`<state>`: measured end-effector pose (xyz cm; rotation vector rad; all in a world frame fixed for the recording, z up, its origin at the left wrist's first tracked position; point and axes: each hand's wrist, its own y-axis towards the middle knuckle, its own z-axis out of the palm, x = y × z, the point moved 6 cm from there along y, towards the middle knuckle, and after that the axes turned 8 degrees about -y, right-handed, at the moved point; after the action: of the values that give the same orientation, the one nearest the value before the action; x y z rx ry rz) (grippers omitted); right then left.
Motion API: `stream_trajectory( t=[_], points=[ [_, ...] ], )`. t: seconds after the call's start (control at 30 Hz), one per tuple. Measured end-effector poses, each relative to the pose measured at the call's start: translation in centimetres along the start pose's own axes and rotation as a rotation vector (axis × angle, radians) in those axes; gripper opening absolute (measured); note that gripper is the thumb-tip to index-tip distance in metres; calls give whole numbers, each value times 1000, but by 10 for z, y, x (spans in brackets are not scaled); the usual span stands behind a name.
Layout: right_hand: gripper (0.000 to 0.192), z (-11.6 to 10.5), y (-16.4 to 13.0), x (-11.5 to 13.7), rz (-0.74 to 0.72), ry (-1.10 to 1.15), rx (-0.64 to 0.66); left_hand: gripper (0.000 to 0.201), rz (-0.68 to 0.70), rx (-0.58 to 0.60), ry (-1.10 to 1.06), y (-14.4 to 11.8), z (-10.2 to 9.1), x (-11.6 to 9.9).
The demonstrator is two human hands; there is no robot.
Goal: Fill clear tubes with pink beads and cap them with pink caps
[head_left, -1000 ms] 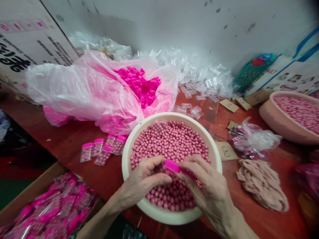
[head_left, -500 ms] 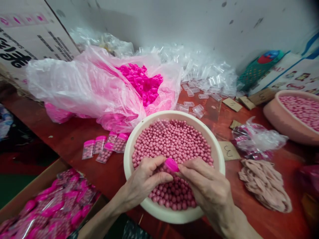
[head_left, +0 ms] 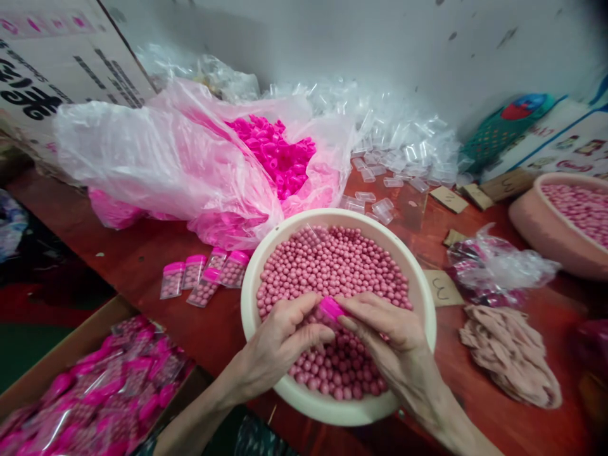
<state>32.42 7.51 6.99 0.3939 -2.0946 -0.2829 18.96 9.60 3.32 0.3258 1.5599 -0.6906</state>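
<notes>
Over a cream bowl (head_left: 418,288) heaped with small pink balls (head_left: 332,259), my left hand (head_left: 278,345) and my right hand (head_left: 384,339) meet. Between their fingertips sits a bright pink cap (head_left: 331,308) on a small clear vial that my right hand mostly hides. My left thumb and fingers pinch at the cap; my right fingers wrap the vial body. Both hands rest just above the balls at the bowl's near side.
Filled, capped vials (head_left: 204,278) lie left of the bowl. A cardboard box (head_left: 95,392) of more stands at lower left. Behind are a plastic bag of pink caps (head_left: 273,152), loose clear vials (head_left: 399,158), a second bowl of balls (head_left: 565,221), cardboard tags (head_left: 439,288), beige cloth (head_left: 510,351).
The pink cap has sunk lower between my fingers, and my hands have closed in tighter around it. The view has shifted slightly.
</notes>
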Motion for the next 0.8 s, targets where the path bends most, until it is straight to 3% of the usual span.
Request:
stream_trajectory(
  t=[0.1,0.2,0.43,0.53,0.67,0.8],
  points=[
    [34,1,-4,6,-151,-128,-77,22,16,-20,23,-1,-2,0],
    [39,1,-9,6,-212,-237,-127,23,31,-31,43,-1,-3,0],
    [31,2,-3,-9,-7,75,115,18,-23,24,-82,-1,0,2],
    [30,-2,1,-8,-9,107,153,14,-66,52,-205,-2,1,4],
    [36,-8,4,-8,-37,134,121,16,-99,65,-294,-1,1,5],
    [40,-6,-3,-7,-103,-44,63,10,-24,13,-137,1,-2,0]
  ],
)
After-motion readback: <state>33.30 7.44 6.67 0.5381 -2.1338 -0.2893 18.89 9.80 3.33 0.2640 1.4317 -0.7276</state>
